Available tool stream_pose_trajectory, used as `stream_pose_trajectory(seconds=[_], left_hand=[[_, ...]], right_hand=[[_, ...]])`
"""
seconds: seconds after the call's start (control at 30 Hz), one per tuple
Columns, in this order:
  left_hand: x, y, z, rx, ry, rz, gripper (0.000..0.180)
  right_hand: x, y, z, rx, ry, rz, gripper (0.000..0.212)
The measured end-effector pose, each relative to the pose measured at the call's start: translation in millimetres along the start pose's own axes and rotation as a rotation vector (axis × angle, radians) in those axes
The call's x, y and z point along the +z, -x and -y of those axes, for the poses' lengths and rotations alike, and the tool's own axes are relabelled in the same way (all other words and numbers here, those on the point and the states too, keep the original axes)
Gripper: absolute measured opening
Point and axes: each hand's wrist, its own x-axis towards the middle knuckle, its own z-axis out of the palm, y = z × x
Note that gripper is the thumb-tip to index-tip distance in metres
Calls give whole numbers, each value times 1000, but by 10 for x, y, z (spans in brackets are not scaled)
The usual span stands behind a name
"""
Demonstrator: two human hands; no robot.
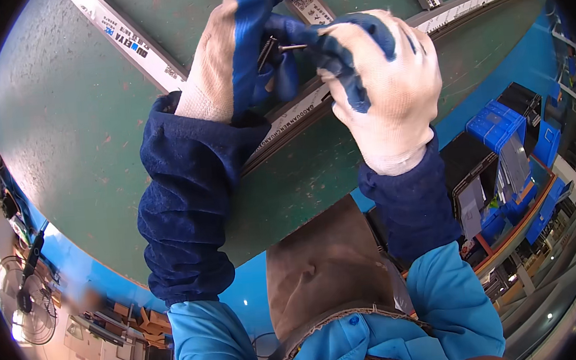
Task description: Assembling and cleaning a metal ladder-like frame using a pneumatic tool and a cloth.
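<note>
Head view: both gloved hands are up over the green counter [75, 142], two at work, one pin between them! The right hand [384, 71] pinches the single silver pin [294, 47] in its fingertips; the left hand [240, 45] curls beside a dark ridged piece [266, 53], though whether it grips that, I cannot tell. This looks like bringing small parts together, and the next move seems to call for steady alignment. Below, one long pale rail [290, 123], with at least four crosswise strips [128, 40]; the farthest are too small to count.
</note>
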Motion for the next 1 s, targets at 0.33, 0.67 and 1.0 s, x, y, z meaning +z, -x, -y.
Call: stream_pose_trajectory(seconds=[0.33, 0.67, 1.0], left_hand=[[-213, -19, 395, 330, -918, -571, 48], [-154, -180, 321, 381, -1239, -265, 34], [-265, -160, 239, 612, -1758, -411, 40]], right_hand=[[118, 55, -180, -31, -142, -354, 35], [-53, 398, -254, 21, -206, -256, 34], [112, 945, -423, 55, -128, -170, 28]])
